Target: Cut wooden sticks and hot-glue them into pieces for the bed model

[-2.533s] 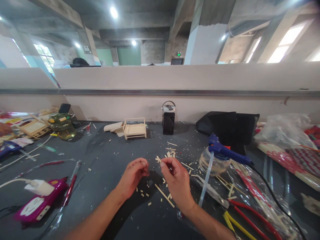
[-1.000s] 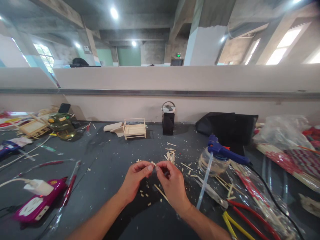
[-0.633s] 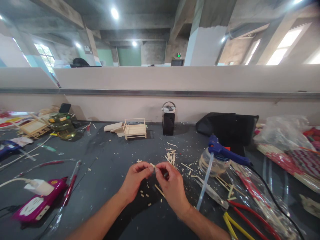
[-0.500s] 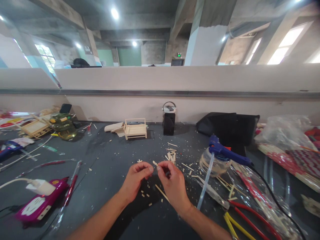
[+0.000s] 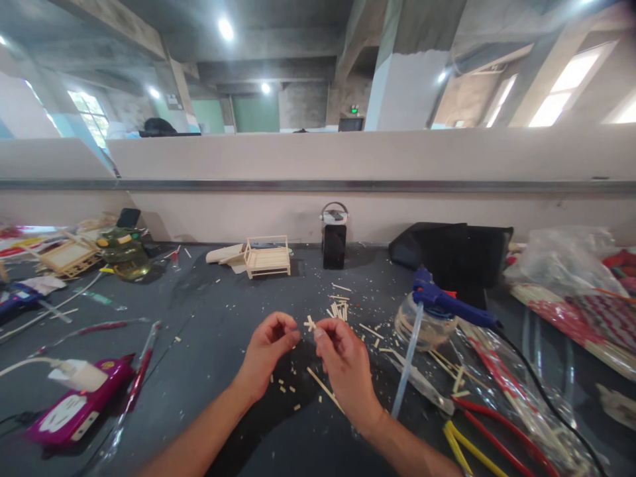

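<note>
My right hand (image 5: pixel 342 354) pinches a small cross-shaped piece of pale wooden sticks (image 5: pixel 310 323) between thumb and fingertips, just above the dark table. Close by on its left is my left hand (image 5: pixel 272 348), with thumb and forefinger pressed together. Whatever those left fingertips may hold is hidden. A small gap separates the two hands. Behind the right hand lies a little pile of short cut sticks (image 5: pixel 339 309). One longer thin stick (image 5: pixel 324 389) lies on the table between my forearms, among tiny wood offcuts (image 5: pixel 282 386).
A miniature wooden bed frame (image 5: pixel 267 257) stands at the back, left of a black upright device (image 5: pixel 334 246). At right, a blue glue gun (image 5: pixel 447 301) rests on a clear round container, near red-handled pliers (image 5: pixel 501 430). A purple power strip (image 5: pixel 79 401) lies at left.
The piece in my right fingertips now shows its cross shape, where before only a small end showed. My left hand has shifted slightly left, and a pale piece behind it is no longer visible.
</note>
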`<state>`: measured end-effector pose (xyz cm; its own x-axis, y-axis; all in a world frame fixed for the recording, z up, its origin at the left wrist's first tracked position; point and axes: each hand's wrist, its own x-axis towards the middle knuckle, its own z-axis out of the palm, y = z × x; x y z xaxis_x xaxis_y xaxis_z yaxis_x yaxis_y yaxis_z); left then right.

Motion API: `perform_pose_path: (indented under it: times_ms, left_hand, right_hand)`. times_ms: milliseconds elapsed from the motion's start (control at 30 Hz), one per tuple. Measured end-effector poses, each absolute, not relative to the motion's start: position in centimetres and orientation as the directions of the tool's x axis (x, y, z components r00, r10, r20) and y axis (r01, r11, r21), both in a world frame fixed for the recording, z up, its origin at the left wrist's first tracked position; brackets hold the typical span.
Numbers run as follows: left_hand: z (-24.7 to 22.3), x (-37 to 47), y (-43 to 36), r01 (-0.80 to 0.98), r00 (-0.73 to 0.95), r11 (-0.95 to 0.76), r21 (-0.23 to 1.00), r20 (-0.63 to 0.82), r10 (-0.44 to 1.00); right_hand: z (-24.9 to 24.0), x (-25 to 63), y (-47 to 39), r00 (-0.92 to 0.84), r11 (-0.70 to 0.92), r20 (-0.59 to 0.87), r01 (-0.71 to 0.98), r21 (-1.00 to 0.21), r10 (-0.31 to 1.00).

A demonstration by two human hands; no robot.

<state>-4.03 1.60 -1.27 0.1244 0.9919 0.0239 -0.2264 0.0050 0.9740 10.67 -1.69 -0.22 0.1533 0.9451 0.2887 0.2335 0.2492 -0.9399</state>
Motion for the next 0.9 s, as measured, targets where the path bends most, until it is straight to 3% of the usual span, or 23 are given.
perform_pose_path:
  times_ms: [300, 900]
  left_hand:
    - [-0.55, -4.19, 0.88, -0.375, 0.287, 0.062, 0.925, 0.052, 0.957]
    - [-0.85, -3.91, 1.27, -0.416, 0.200, 0.090, 0.905, -0.005, 0.980]
  right_hand:
    - [-0.01, 10.29, -1.82, 0.108, 0.261, 0.286, 0.200, -0.944, 0.952]
    - [0.19, 10.04, -1.97, 0.073, 0.266, 0.290, 0.235, -0.935, 0.954]
